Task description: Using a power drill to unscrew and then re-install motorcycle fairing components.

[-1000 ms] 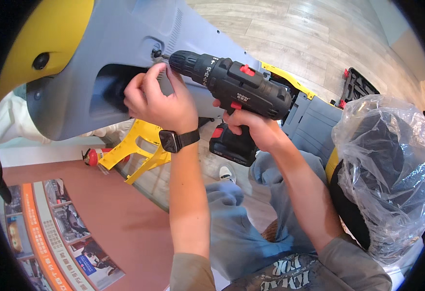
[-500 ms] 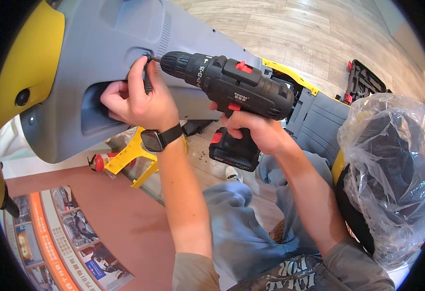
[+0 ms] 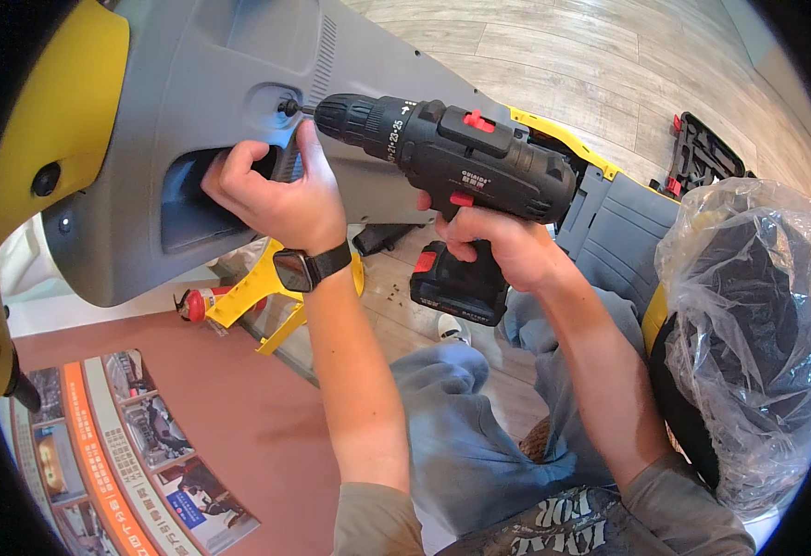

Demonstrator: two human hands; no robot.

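The right hand (image 3: pixel 507 248) grips a black drill (image 3: pixel 461 157) by its handle, its bit (image 3: pixel 307 109) pointing left to a dark screw (image 3: pixel 288 107) at a recess in the grey panel (image 3: pixel 211 93). The left hand (image 3: pixel 285 208) has its thumb raised just beside the bit, fingers bent before the panel's hollow. A red fire extinguisher (image 3: pixel 194 305) sits beside a yellow frame (image 3: pixel 238 298).

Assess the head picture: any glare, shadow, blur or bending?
In the head view, the drill looks fairly sharp; head view, the panel recess sits in shadow; head view, the plastic cover catches bright glints; head view, the striped poster looks bowed near the rim.
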